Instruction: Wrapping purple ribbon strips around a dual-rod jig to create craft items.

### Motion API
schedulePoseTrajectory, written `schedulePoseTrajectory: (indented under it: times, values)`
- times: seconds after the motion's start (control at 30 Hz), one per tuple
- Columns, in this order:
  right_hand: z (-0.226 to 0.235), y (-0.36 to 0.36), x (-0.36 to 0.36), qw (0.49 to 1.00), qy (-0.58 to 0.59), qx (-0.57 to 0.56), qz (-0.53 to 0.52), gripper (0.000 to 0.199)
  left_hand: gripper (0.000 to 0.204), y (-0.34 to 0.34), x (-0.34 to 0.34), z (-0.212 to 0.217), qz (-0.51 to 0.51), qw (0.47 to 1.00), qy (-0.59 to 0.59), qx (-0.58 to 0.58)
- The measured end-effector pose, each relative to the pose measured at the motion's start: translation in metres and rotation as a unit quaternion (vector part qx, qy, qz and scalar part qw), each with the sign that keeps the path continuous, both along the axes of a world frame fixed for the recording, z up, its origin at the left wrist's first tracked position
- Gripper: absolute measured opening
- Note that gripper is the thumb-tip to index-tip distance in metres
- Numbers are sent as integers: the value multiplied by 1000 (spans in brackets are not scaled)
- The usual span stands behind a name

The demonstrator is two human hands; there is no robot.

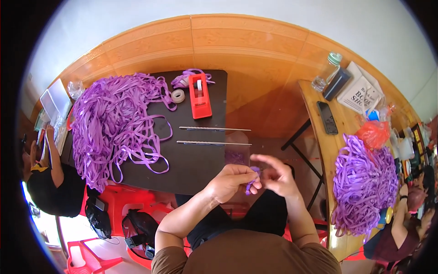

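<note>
A person looks down at their own two hands, held close together just off the near edge of a dark table (191,164). The left hand (230,181) is curled, its thumb and fingertips pinching a short piece of purple ribbon (252,181); the right hand (276,176) pinches the same piece from the other side, with its first finger stretched out toward the left. The ribbon's long axis runs roughly up and down in the view — its free end hangs downward below the fingers.

On the table's left half lies a big loose heap of purple ribbon strips (116,121). Farther back stand a red tape dispenser (200,96), long axis pointing away from the person, and a small roll of clear tape (178,95) just to its left. Two thin metal rulers (214,136) lie side by side, running left to right.

To the right, a wooden table (315,98) holds a second purple ribbon pile (362,182), an orange plastic bag (373,133), a black phone (327,117), a clear bottle (326,73) and a white rectangular printed paper bag (362,91) at the far corner.
</note>
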State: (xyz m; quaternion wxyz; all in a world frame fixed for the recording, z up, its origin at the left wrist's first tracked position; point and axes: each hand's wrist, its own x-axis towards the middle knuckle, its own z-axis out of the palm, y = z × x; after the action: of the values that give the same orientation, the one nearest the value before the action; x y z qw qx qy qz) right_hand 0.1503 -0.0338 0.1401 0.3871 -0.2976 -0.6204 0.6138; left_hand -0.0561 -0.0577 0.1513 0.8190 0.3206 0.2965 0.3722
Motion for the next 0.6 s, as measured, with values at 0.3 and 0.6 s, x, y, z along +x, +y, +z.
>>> schedulePoseTrajectory:
  times: [0.3,0.6]
  values:
    - [-5,-1,-14,981,-18,193,-9,35,20,-3,-2,1,26,999,-25,-10]
    - [-5,14,-7,874,-135,424,-195,29,34,-16,11,-13,56,998,19,34]
